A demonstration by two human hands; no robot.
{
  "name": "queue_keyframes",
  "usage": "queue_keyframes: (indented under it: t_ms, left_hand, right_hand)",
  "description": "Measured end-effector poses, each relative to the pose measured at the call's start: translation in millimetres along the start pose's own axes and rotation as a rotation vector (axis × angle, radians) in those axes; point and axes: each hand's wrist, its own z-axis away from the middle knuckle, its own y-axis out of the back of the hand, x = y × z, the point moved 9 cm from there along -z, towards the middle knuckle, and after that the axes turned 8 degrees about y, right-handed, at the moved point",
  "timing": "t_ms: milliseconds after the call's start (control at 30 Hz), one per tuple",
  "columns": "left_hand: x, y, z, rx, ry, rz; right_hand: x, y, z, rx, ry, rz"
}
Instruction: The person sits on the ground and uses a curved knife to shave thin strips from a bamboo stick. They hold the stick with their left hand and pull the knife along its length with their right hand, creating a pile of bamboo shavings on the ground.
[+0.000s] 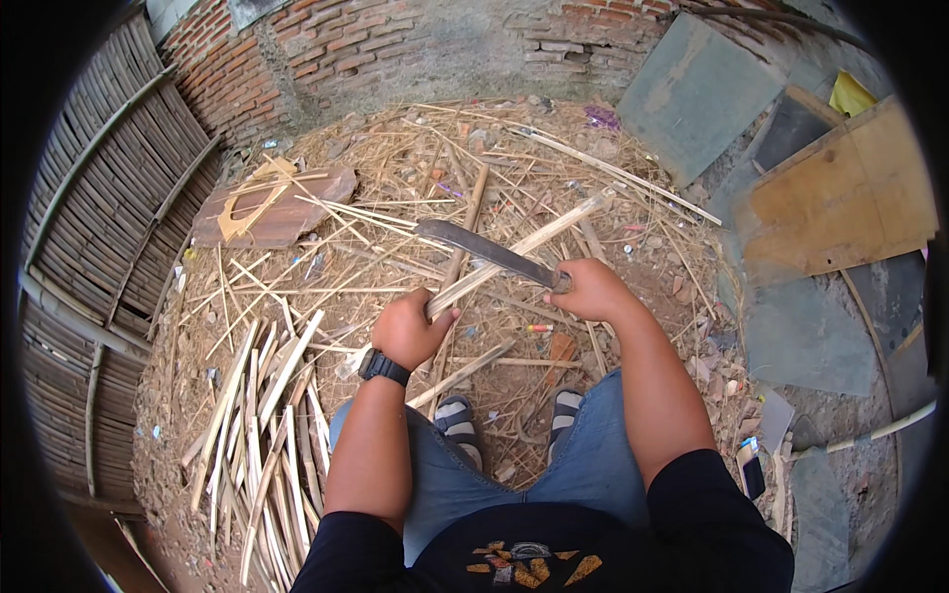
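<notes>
My left hand (pixel 407 328), a dark watch on its wrist, is closed round the near end of a pale split bamboo strip (pixel 563 224). The strip slants away to the upper right. In my right hand (pixel 596 291) is the handle end of a machete (pixel 479 245), fingers wrapped round it. Its dark, broad blade points to the upper left and crosses over the strip. Whether the edge touches the bamboo, I cannot tell. Below the hands, another bamboo piece (pixel 462 374) lies on the ground near my feet.
A heap of split bamboo strips (pixel 259 445) lies at my left. Scattered sticks and shavings cover the dirt ahead, with a brown board (pixel 321 203) among them. A bamboo fence (pixel 94 227) stands left, a brick wall (pixel 395 54) behind, and leaning sheets (pixel 702 94) at right.
</notes>
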Motion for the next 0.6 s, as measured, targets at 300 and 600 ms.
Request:
queue_keyframes:
  t_ms: [300,600]
  left_hand:
    - [0,-2,2,-0.032,-0.006,-0.028]
    - [0,-15,6,-0.141,0.027,-0.063]
  right_hand:
    - [-13,-6,1,-0.118,-0.025,0.049]
    - [-15,-36,-5,-0.222,0.021,0.020]
